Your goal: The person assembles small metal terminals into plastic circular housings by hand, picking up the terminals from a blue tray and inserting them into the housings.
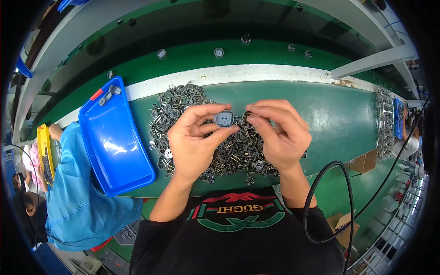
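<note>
- Green workbench (341, 114) lies under both hands; a blue tray (114, 151) sits left of the left fingers.
- Left hand (192, 137): thumb and fingers pinch a grey plastic piece (224, 119) by its sides, two-holed face showing.
- Right hand (286, 135): fingertips close narrowly on a small dark part (246, 117), just right of the grey piece; whether these touch, I cannot tell.
- Beneath the fingers spreads a heap of small metal parts (233, 153).
- Light, level pinches would probably prevent slips into that heap.
</note>
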